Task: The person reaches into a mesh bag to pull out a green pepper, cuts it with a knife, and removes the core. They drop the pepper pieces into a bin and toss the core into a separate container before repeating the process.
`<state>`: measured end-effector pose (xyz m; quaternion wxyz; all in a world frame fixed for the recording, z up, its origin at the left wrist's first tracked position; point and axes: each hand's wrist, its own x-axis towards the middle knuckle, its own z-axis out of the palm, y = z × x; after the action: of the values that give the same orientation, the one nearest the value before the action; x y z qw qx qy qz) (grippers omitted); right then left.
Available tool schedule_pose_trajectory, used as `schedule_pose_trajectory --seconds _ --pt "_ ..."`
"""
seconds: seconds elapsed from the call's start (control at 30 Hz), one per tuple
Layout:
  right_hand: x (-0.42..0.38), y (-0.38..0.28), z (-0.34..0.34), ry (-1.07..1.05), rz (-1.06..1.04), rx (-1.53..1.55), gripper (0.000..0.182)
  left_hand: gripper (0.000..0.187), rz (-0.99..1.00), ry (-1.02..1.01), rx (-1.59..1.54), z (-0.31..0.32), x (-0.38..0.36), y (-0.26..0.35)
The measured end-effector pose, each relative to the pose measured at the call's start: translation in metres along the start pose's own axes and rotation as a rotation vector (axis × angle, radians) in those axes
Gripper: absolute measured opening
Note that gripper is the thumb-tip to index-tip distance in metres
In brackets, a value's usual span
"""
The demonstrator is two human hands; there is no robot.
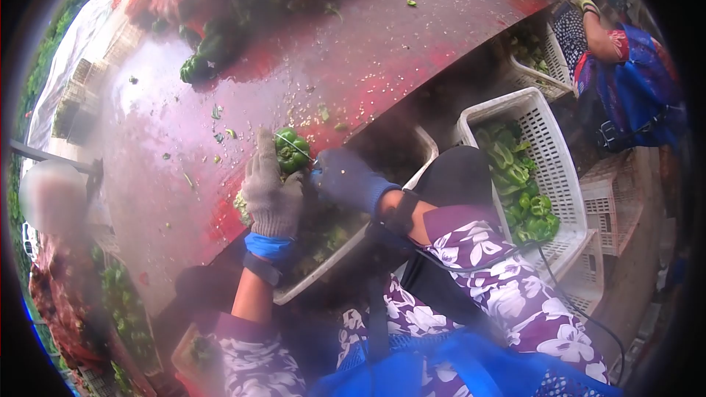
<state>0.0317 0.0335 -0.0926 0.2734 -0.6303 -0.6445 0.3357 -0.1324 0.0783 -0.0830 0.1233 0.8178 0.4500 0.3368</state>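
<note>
1. I see the red table (368, 51) running diagonally from the upper right of the frame down to the lower left; its near edge cuts from right of centre down toward the bottom left, and both hands work right at that edge.
2. The middle of the table is mostly bare and wet, with only small green scraps and pale seeds scattered on it, so that is the open room. A heap of peppers (220, 37) crowds the upper left part.
3. Below the edge, a white basket (430, 148) sits under the hands, and a second white crate (544, 117), right of centre, holds cut green pieces.
4. The green pepper (291, 149) lies on the table at centre frame, just inside the near edge.
5. My left hand (271, 191), in a grey knit glove, is pressed against the pepper's left side with fingers spread upward; I cannot tell how firmly it grips.
6. My right hand (349, 179), in a dark blue glove, is closed just right of the pepper; whether it pinches a tool I cannot tell.
7. The pepper is glossy and lobed, the table slick, the crates rigid plastic lattice.
8. Another person (625, 59) in blue crouches at the upper right beside a further crate.
</note>
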Motion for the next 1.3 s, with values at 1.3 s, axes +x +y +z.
schedule_pose_trajectory --seconds 1.3 --pt "0.012 0.0 0.021 -0.26 0.408 0.838 0.016 0.071 -0.192 -0.039 -0.324 -0.013 0.004 -0.037"
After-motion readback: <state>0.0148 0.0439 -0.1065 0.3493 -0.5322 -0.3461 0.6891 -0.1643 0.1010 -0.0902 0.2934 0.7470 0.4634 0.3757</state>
